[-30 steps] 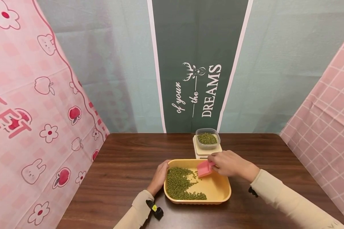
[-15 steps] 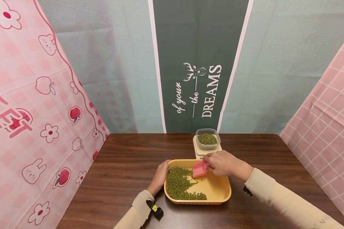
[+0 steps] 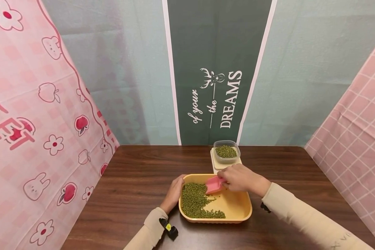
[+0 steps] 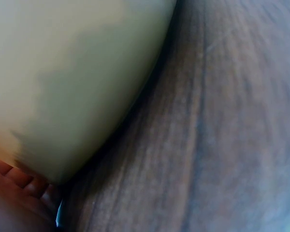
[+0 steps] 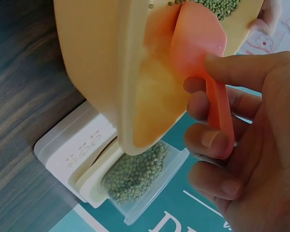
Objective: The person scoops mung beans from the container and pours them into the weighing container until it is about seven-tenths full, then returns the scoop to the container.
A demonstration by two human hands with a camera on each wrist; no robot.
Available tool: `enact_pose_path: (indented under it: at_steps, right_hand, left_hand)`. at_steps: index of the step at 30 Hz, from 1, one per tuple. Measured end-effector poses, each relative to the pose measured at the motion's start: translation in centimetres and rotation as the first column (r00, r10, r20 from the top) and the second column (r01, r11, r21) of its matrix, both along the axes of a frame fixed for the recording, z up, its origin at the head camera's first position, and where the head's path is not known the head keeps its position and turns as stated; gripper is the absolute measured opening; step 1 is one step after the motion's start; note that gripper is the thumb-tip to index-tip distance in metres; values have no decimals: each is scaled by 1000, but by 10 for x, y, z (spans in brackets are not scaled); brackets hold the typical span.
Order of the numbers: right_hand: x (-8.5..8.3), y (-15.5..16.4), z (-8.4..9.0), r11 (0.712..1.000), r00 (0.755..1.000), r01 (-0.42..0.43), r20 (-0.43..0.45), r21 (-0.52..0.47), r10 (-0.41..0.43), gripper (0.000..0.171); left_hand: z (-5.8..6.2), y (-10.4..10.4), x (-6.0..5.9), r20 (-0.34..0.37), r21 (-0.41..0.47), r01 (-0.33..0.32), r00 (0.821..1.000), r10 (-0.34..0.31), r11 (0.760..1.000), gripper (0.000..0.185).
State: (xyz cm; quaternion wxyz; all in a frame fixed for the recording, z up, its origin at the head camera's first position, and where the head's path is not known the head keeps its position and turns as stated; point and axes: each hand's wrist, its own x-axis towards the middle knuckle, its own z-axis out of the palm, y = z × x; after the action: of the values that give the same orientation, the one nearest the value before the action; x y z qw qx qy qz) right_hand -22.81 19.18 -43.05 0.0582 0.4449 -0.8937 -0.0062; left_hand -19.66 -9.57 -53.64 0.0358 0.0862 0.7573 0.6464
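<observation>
A yellow tray [image 3: 242,206] on the dark wooden table holds a heap of green mung beans [image 3: 195,201] in its left half. My right hand [image 3: 239,178] grips the handle of a pink scoop [image 3: 215,185], whose blade dips toward the beans; the scoop [image 5: 199,36] also shows in the right wrist view against the tray wall [image 5: 101,63]. My left hand [image 3: 174,193] holds the tray's left rim. In the left wrist view only the tray's outer wall [image 4: 63,72] and fingertips [image 4: 24,186] show.
Behind the tray, a clear container of beans [image 3: 226,151] sits on a white kitchen scale [image 3: 219,164]; both appear in the right wrist view, container [image 5: 140,176] and scale [image 5: 72,154]. Patterned cloth hangs on the left, back and right of the table [image 3: 137,173].
My right hand has carried the pink scoop leftward in the tray, from its middle toward the bean heap. The left hand and tray have stayed put.
</observation>
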Motion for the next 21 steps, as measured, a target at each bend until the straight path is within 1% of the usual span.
enact_pose_path:
  at_steps: [5,9,16,21]
  right_hand:
    - [-2,-5,-1,1000,1000,-15,0,7,15,25]
    - [-3,-8,0,999,999,-32,4,-5,32,25]
    - [-3,-15,-1,999,998,-38,50,-21,39,21]
    - [-4,-19,-2,998,998,-53,34,-32,54,20]
  left_hand:
    - [0,0,0,-7,-8,2,1000,-2,1000,47]
    - [1,0,0,-2,-4,6,1000,-6,1000,47]
    - [1,0,0,8,-1,7,1000,-7,1000,47]
    - [0,0,-2,11,-11,8,1000,-8,1000,48]
